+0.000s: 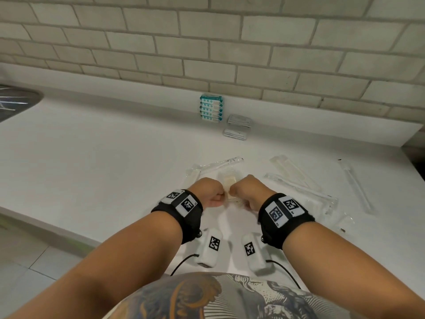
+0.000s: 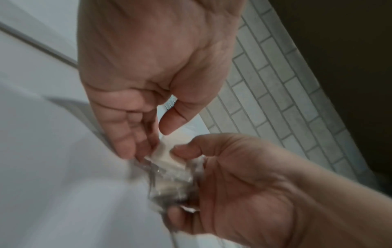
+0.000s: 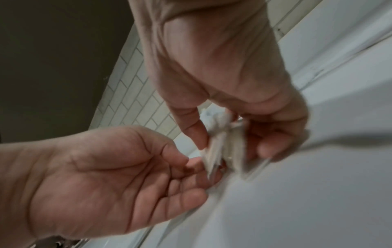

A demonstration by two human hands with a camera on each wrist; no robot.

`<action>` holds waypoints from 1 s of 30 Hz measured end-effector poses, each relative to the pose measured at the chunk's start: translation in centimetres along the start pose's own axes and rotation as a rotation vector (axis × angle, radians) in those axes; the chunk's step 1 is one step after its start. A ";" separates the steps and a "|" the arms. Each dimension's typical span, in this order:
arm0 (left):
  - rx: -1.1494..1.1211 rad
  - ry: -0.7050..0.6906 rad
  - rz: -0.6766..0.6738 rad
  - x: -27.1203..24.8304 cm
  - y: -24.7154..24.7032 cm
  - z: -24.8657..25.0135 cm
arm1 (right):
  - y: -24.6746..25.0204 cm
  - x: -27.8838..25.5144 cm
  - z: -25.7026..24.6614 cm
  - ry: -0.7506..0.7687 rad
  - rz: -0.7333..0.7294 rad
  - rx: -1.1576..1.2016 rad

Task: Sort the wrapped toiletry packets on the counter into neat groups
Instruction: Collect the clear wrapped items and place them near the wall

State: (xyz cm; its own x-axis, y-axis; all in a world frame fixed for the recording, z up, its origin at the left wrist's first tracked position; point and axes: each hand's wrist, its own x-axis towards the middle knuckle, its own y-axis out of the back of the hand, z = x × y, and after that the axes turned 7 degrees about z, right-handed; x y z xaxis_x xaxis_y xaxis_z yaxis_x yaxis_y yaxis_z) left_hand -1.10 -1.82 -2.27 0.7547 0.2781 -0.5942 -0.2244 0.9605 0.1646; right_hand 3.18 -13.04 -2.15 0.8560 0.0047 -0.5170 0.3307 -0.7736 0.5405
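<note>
Both hands pinch clear-wrapped packets together over the white counter.

The left hand (image 1: 210, 192) and right hand (image 1: 249, 191) meet just above the counter (image 1: 103, 146), fingers curled; each pinches the small bundle of clear packets (image 2: 169, 169) with a pale pad inside, held between them, the left thumb and fingertips at one edge, the right hand round the crinkled wrap. More clear packets (image 1: 299, 180) lie loose on the counter to the right and beyond the hands. Near the tiled wall (image 1: 207, 42) stands a neat stack of teal-and-white packets (image 1: 211, 108), and just beside it two small piles of grey sachets (image 1: 238, 127). A dark sink (image 1: 13, 100) shows far left.
</note>
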 end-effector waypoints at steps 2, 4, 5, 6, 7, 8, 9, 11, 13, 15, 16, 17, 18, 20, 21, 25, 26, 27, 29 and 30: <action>0.040 -0.086 0.027 -0.2 0.2 0.0 | 0.7 -0.4 -0.1 0.106 0.056 0.069; -0.015 -0.173 0.079 0.4 0.7 0.0 | 1.7 -0.8 -0.3 0.321 0.187 -0.047; -0.037 -0.228 0.086 0.5 0.9 0.0 | 2.0 -0.8 -0.4 0.425 0.256 -0.194; -0.041 -0.278 0.070 0.5 0.9 -0.2 | 2.2 -0.8 -0.5 0.507 0.293 -0.357; -0.012 -0.314 0.050 0.6 0.9 -0.4 | 2.2 -0.7 -0.4 0.552 0.290 -0.515; 0.039 -0.341 0.033 0.7 0.8 -0.7 | 2.1 -0.7 -0.2 0.577 0.263 -0.649; 0.099 -0.358 0.018 0.8 0.6 -0.9 | 1.8 -0.5 0.1 0.579 0.231 -0.741; 0.197 -0.394 -0.003 0.8 0.1 -1.3 | 1.5 -0.3 1.1 0.568 0.214 -0.797; 0.250 -0.425 0.013 0.8 -0.2 -1.6 | 1.6 -0.1 1.9 0.522 0.228 -0.777; 0.270 -0.440 0.024 0.8 -0.2 -1.7 | 1.9 0.0 2.4 0.454 0.205 -0.743; 0.271 -0.446 0.017 0.9 -0.3 -1.9 | 2.0 0.0 2.6 0.443 0.176 -0.698; 0.272 -0.456 -0.001 1.0 -0.4 -2.0 | 2.0 0.0 2.7 0.453 0.141 -0.651; 0.275 -0.466 -0.027 1.1 -0.5 -2.1 | 1.9 0.0 2.8 0.486 0.110 -0.620; 0.274 -0.488 -0.086 1.1 -0.9 -2.1 | 1.7 0.0 3.0 0.544 0.072 -0.596; 0.267 -0.491 -0.107 1.0 -1.0 -2.1 | 1.7 0.0 3.1 0.558 0.065 -0.589; 0.213 -0.511 -0.071 1.3 -1.1 -2.0 | 1.7 0.1 3.2 0.628 0.105 -0.567; 0.220 -0.526 -0.053 1.5 -1.0 -1.9 | 1.8 0.3 3.2 0.655 0.124 -0.568; 0.244 -0.542 -0.047 1.8 -1.0 -1.9 | 1.8 0.4 3.2 0.674 0.137 -0.582; 0.351 -0.577 -0.069 2.2 -1.0 -2.1 | 1.8 0.5 3.3 0.680 0.129 -0.644; 0.417 -0.591 -0.080 2.3 -1.1 -2.3 | 1.7 0.7 3.5 0.667 0.116 -0.675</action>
State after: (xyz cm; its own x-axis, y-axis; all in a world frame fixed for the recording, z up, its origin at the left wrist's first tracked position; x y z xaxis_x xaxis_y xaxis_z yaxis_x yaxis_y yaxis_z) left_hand -0.52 -2.26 -5.61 0.9923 0.0522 -0.1120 0.0102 0.8687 0.4952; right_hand 2.93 -16.58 -3.88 0.8790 0.4725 -0.0641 0.2106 -0.2641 0.9412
